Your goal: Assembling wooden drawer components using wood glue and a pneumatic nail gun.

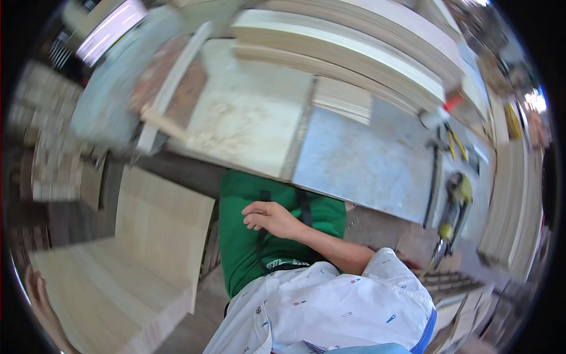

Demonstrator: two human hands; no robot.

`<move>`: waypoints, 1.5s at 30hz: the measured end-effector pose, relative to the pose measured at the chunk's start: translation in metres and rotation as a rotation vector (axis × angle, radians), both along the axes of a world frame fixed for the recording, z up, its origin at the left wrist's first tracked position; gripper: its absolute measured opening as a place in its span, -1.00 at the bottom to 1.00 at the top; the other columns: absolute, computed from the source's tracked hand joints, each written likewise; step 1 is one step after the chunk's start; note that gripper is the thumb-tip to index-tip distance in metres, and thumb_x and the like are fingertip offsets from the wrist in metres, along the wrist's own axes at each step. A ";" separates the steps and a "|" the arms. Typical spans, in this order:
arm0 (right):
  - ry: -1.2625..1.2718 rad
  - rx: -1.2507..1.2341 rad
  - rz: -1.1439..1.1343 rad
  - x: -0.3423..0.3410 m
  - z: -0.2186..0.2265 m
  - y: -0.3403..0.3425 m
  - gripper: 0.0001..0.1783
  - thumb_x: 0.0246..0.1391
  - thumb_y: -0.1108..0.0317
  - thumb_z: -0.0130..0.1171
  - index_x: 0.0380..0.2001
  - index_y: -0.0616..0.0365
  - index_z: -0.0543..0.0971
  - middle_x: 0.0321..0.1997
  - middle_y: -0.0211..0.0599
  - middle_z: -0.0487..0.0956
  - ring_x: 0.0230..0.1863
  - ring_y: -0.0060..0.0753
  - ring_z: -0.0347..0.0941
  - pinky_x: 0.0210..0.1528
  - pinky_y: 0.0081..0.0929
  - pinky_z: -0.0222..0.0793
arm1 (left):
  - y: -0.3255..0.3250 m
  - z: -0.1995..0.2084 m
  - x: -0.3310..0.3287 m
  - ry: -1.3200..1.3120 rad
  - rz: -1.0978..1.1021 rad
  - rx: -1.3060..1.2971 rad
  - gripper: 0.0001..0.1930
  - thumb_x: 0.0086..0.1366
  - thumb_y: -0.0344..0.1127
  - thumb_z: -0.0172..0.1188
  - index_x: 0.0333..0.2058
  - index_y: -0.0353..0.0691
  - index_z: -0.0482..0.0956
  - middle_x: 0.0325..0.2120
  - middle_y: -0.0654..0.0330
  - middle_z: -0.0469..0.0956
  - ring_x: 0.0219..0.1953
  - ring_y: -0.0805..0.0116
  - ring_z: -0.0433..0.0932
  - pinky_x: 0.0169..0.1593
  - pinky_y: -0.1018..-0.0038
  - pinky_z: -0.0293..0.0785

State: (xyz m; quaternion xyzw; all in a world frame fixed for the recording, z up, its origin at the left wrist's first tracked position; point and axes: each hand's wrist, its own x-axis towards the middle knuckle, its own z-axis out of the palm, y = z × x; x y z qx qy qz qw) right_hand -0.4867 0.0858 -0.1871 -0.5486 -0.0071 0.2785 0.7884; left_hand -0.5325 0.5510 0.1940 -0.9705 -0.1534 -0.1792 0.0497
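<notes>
Gripping at far edge: large pale plywood panel (130, 259) held by left hand (36, 298); judged stiff, heavy. Right hand (268, 217) loosely curled, empty, over green apron (247, 248).

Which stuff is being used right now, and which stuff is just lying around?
In use:
- left hand, at the edge of the pale wooden boards
- right hand, empty, against the green apron

Lying about:
- plank stacks
- metal bench top
- yellow-green power tool
- white bottle with red tip
</notes>
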 end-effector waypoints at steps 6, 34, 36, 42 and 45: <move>-0.175 -0.091 -0.381 -0.013 0.038 -0.069 -0.76 0.16 0.35 0.02 -0.21 0.33 0.49 -0.37 -0.34 0.56 -0.30 -0.57 0.47 -0.23 -0.57 0.39 | -0.226 -0.137 0.121 0.324 -0.772 -0.345 -0.80 0.20 -0.49 0.10 -0.18 -0.37 0.52 -0.42 0.04 0.57 -0.37 0.34 0.56 -0.25 0.49 0.46; -0.678 -1.633 -0.020 0.170 0.052 -0.233 -0.18 -0.28 0.19 0.37 0.12 0.14 0.32 0.18 -0.09 0.29 0.25 -0.04 0.11 0.23 -0.10 0.10 | -0.591 -0.207 0.350 0.531 -1.599 -0.147 -0.17 -0.01 0.03 0.27 0.18 -0.31 0.21 0.19 -0.18 0.12 0.27 -0.06 0.06 0.28 0.23 0.05; -0.605 -1.619 0.030 0.174 0.055 -0.231 -0.17 -0.29 0.19 0.37 0.13 0.13 0.32 0.18 -0.10 0.29 0.26 -0.03 0.10 0.23 -0.11 0.10 | -0.593 -0.205 0.352 0.541 -1.597 -0.066 -0.18 0.01 0.05 0.26 0.18 -0.27 0.21 0.17 -0.17 0.15 0.25 -0.04 0.10 0.28 0.20 0.06; -0.564 -1.544 0.028 0.174 0.078 -0.235 -0.12 -0.29 0.25 0.33 0.19 0.14 0.24 0.22 -0.09 0.23 0.28 -0.05 0.08 0.27 -0.11 0.08 | -0.599 -0.206 0.370 0.564 -1.628 -0.060 -0.19 0.00 0.07 0.27 0.17 -0.23 0.24 0.15 -0.11 0.19 0.22 -0.04 0.13 0.26 0.15 0.08; -0.395 -1.200 -0.063 0.143 0.102 -0.251 -0.06 -0.30 0.27 0.33 0.23 0.11 0.18 0.26 -0.16 0.20 0.32 -0.16 0.05 0.31 -0.20 0.03 | -0.612 -0.208 0.377 0.585 -1.646 -0.075 -0.18 -0.02 0.08 0.29 0.17 -0.21 0.25 0.14 -0.07 0.21 0.21 -0.04 0.13 0.25 0.14 0.09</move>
